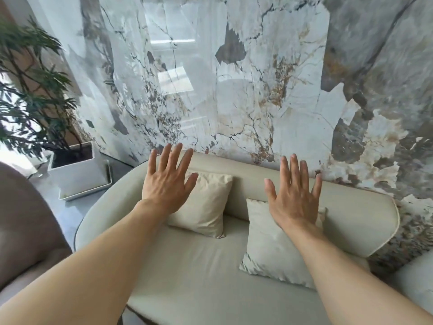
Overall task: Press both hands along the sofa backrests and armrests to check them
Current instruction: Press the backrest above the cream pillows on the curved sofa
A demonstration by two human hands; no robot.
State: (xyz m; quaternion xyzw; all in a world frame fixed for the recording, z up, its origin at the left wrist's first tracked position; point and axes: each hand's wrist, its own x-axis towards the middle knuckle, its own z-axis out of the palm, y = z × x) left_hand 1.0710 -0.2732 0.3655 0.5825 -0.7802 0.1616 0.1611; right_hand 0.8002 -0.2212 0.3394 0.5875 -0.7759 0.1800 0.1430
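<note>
A cream sofa stands against a marble wall, its curved backrest [253,174] running from left to right and ending in a right armrest [365,221]. My left hand [167,181] is stretched out flat, fingers spread, in front of the left part of the backrest. My right hand [294,195] is held the same way farther right, over the backrest's middle. Both palms face down and hold nothing. I cannot tell whether either hand touches the upholstery. Two cream cushions lean on the backrest: one [206,207] under my left hand, one [269,249] below my right wrist.
A glossy marble wall [234,90] rises right behind the sofa. A potted plant in a white square planter [77,170] stands on the floor at the left. A brown armchair [25,221] fills the lower left, and another pale seat [414,285] shows at the lower right.
</note>
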